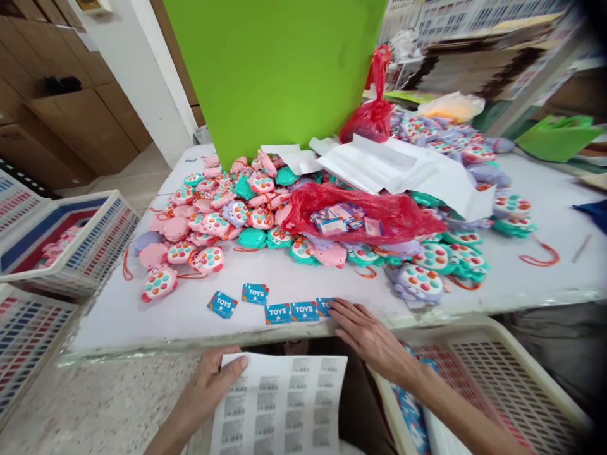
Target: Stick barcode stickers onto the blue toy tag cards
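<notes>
My left hand (212, 382) pinches the top left corner of a white sheet of barcode labels (284, 398), held below the table's front edge. My right hand (367, 332) is open, its fingers stretched flat over the right end of a blue TOYS card (324, 307). That card is at the end of a short row, beside a second TOYS card (304, 311) and a third TOYS card (277, 313). Apart from the row, two more cards lie to the left: an upper TOYS card (255, 294) and a tilted TOYS card (222, 304).
Behind the cards is a heap of pink, green and purple animal-shaped toys (213, 224). A red plastic bag (403, 218) holding more cards lies on it. White paper (374, 164) covers part of the heap. Plastic baskets (512, 354) stand at right and left. A green panel (284, 69) rises behind.
</notes>
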Tool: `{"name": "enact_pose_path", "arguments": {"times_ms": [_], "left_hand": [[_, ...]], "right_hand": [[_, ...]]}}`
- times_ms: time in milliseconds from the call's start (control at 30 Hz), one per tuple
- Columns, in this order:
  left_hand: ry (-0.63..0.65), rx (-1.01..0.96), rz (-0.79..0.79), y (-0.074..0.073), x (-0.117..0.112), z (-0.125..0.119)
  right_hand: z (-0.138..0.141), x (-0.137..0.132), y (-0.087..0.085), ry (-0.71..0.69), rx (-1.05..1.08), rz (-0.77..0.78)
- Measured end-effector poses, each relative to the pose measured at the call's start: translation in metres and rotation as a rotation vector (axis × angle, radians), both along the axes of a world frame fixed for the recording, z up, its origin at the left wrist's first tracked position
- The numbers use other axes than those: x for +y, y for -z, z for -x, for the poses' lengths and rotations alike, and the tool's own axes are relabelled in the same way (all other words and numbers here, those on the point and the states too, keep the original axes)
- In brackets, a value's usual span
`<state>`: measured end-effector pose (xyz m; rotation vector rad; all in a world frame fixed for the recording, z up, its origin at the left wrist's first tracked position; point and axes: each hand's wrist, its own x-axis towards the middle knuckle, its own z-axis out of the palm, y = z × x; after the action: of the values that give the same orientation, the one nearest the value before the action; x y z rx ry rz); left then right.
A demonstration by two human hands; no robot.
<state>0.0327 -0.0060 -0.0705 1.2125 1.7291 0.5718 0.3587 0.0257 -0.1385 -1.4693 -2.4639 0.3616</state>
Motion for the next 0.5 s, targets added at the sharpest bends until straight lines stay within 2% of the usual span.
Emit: {"name": "enact_pose_path", "arguments": {"times_ms": [67,133,267,333,433,500], "left_hand": [[0.015,-0.013,0.009,-0.001,0.002,0.000],[0.051,-0.055,0.032,-0.003,0.005,-0.001],[0.079,-0.206,0.059,-0.009,0.013,-0.009],[0.052,-0.283,0.062,-0.012,0.015,-0.013],[0.012,-0.378,0.065,-0.012,0.014,-0.017],[0.010,-0.387,0.063,-0.009,0.012,-0.018]], "right_hand": [[-0.004,0.000,0.000,-0.034,0.019,0.005],[-0.002,-0.003,-0.010,-0.016,0.109,0.052],[0.014,-0.015,-0.037,0.126,0.493,0.284],[0.024,-0.020,-0.043,0.169,0.618,0.394],[0.034,-0.024,-0.042,0.227,0.621,0.458],[0.039,-0.023,-0.043,0.216,0.571,0.465]]}}
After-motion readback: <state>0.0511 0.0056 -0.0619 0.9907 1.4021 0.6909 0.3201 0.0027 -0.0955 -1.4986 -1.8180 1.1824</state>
